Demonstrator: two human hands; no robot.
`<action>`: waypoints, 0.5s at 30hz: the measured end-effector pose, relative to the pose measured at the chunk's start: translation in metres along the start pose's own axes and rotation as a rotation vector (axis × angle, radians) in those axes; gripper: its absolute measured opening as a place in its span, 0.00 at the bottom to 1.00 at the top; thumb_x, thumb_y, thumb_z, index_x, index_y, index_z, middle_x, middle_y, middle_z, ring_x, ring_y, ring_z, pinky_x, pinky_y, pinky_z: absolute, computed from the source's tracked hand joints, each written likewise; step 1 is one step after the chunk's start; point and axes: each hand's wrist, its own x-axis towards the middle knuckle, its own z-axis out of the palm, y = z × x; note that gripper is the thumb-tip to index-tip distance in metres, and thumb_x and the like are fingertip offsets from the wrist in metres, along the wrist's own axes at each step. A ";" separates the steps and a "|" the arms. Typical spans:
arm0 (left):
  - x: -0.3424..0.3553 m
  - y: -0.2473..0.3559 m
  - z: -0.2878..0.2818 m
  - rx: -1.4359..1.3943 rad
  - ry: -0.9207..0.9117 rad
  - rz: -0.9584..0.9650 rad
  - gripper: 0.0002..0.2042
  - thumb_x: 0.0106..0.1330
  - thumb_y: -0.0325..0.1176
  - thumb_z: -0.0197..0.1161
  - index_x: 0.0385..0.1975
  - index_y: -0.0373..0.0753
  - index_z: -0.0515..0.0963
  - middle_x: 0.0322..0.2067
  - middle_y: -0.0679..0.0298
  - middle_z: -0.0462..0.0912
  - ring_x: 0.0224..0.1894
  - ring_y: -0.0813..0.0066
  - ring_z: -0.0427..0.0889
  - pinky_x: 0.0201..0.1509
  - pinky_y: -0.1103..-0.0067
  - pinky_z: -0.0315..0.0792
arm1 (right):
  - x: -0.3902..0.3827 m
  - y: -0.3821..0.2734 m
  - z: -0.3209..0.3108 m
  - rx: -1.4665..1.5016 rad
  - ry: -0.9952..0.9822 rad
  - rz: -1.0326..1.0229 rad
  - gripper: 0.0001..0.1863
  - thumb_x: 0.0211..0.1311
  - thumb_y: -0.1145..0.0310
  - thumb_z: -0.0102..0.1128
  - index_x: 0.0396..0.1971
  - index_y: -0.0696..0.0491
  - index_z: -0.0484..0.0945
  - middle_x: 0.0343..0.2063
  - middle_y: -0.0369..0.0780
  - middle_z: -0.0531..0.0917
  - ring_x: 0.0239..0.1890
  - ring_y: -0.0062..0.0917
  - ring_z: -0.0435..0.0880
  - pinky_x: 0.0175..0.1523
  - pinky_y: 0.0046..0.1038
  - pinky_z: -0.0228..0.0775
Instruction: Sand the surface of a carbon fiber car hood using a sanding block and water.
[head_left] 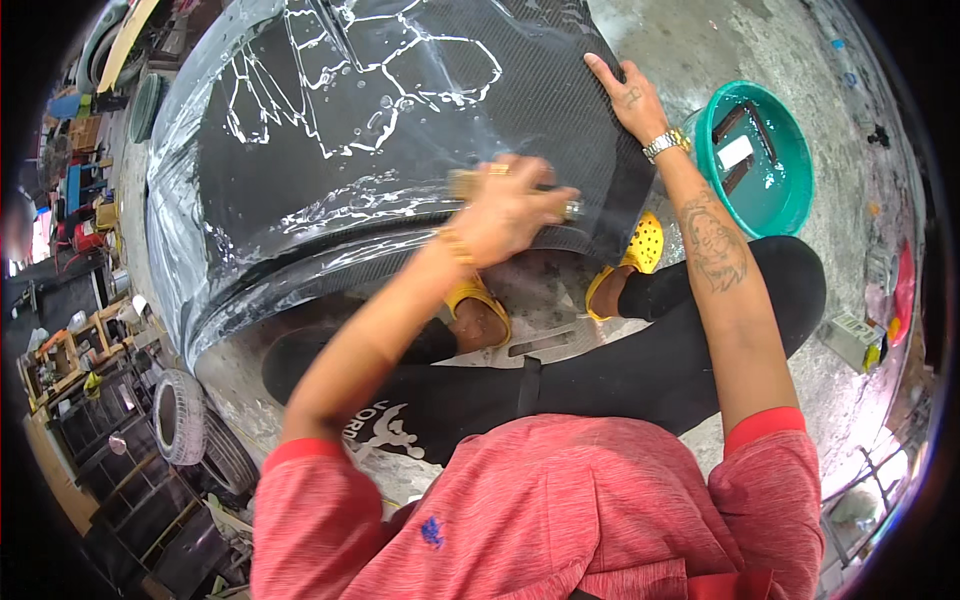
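a person in a red shirt and yellow clogs crouches over a black carbon-weave panel (pixel 540 95) set on a wet concrete floor (pixel 690 40), working a clear film (pixel 200 120) down onto its surface. the left hand (pixel 505 205) is closed around a small tan squeegee-like block (pixel 463 183), its grip tight on the tool and pressed to the panel's near edge, just above the curved lip. the right hand (pixel 625 95) lies flat, fingers spread, on the panel's right side, holding nothing and apparently steadying the film.

water streaks and trapped pockets (pixel 350 90) show white across the upper and middle part of the panel, so most of the film looks not yet pressed out; the strip beside the left hand and under the right looks flatter and clearer, though glare makes that hard to judge. the near lip also carries wet ripples. by that reading the work is at an early to middle stage.

a green basin (pixel 790 215) of water with a few tools in it stands near the right forearm.
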 end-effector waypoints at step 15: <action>-0.001 -0.003 -0.024 -0.015 0.045 0.037 0.21 0.61 0.33 0.73 0.56 0.56 0.84 0.46 0.60 0.79 0.53 0.58 0.76 0.58 0.59 0.69 | 0.002 -0.025 -0.027 -0.159 0.093 -0.003 0.22 0.78 0.51 0.53 0.60 0.49 0.79 0.42 0.54 0.85 0.55 0.43 0.84 0.52 0.40 0.78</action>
